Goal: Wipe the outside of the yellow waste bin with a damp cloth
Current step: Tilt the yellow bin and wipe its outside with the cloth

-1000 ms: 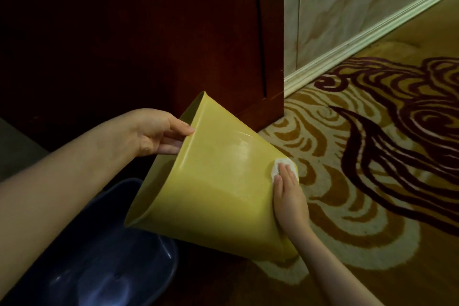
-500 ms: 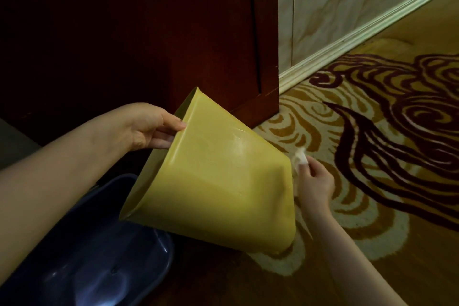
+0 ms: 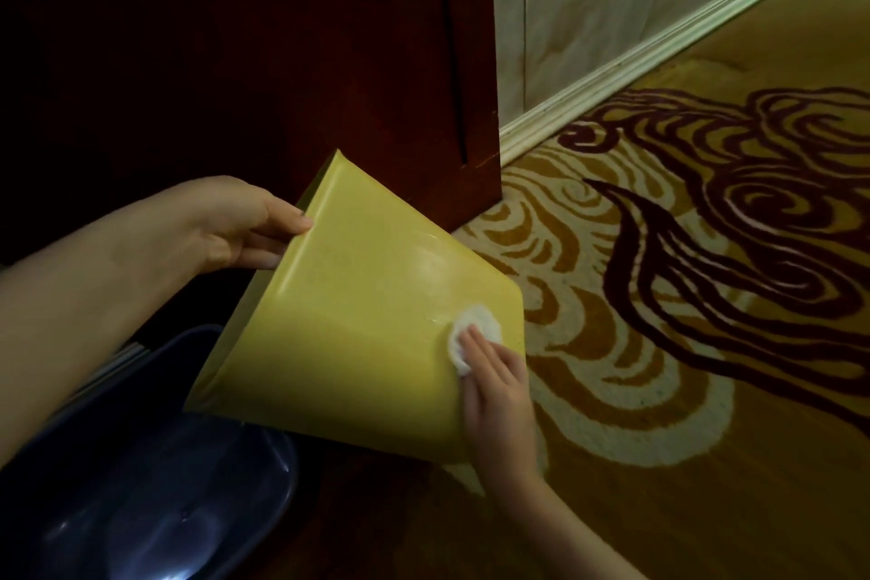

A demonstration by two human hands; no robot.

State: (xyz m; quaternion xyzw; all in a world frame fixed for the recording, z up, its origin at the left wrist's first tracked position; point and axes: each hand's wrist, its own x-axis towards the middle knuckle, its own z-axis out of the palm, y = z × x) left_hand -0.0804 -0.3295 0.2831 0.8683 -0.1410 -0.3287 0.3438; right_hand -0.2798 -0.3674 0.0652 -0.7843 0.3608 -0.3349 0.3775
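The yellow waste bin [image 3: 358, 334] is lying tilted on its side, its open rim pointing left over the dark blue basin [image 3: 141, 485] and its base end toward the patterned carpet [image 3: 659, 320]; it is sitting much as it did half a second ago. What is differing is the right hand [image 3: 499, 396]: then it was off the base edge, pinching the white cloth [image 3: 473, 334] in the air beside the bin, and now it is lying flat on the bin's upper side near that edge, fingers extended and pressing the cloth against the plastic. The left hand [image 3: 235, 226] is curling over the rim, thumb outside and fingers inside, gripping it. Behind the bin, the dark wooden cabinet [image 3: 282, 61] is standing close to the upper rim corner, leaving little room there, while the carpet to the right is stretching open toward the pale baseboard [image 3: 659, 52]. The basin's rim is sitting just under the bin's lower edge.
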